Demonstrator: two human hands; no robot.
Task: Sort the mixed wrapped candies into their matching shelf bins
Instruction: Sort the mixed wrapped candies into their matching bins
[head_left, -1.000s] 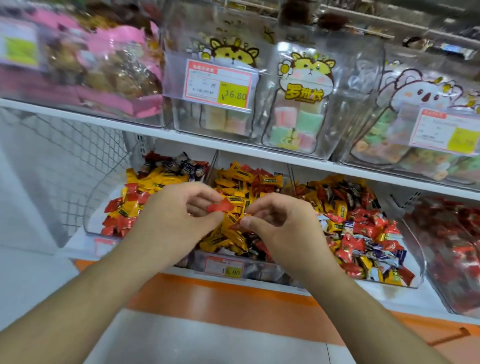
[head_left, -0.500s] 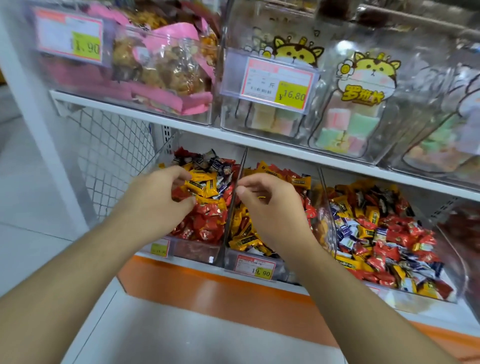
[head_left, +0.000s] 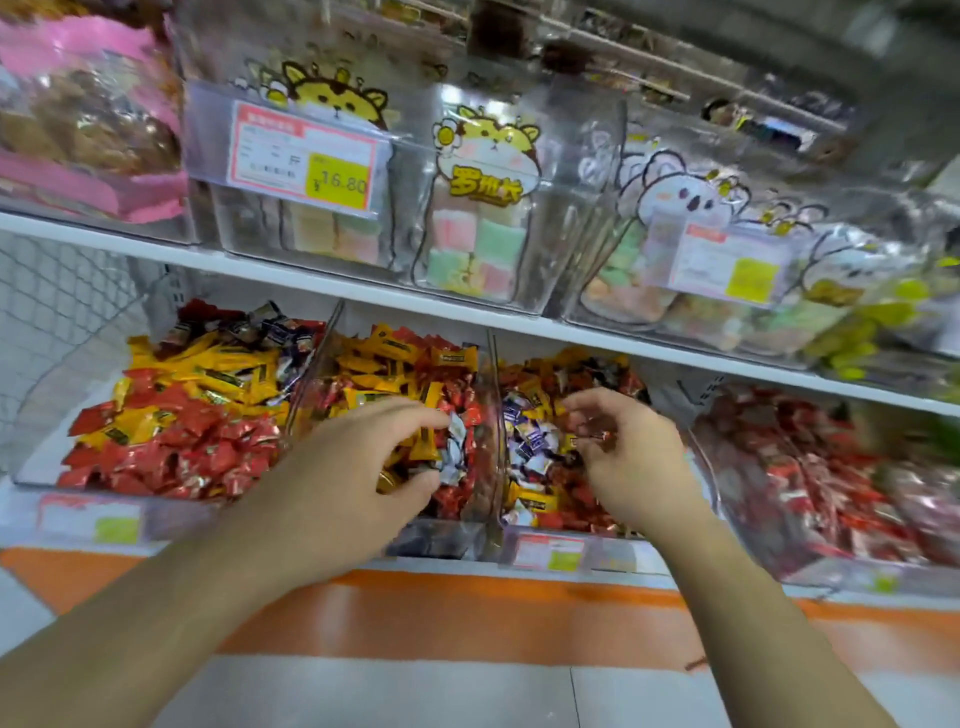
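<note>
Left of all sits a bin (head_left: 171, 415) of red and yellow candies, then the left hand (head_left: 343, 478) pinching a white candy (head_left: 454, 447) over the middle bin (head_left: 467, 540), then the right hand (head_left: 628, 462), fingers curled around a small dark candy (head_left: 595, 435) over the mixed bin (head_left: 550, 553).

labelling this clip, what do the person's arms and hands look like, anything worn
Both forearms are bare as far as the frame shows, with no sleeve in view. The left hand and right hand wear no gloves. No watch, bracelet or ring is visible, though motion blur hides fine detail.
</note>
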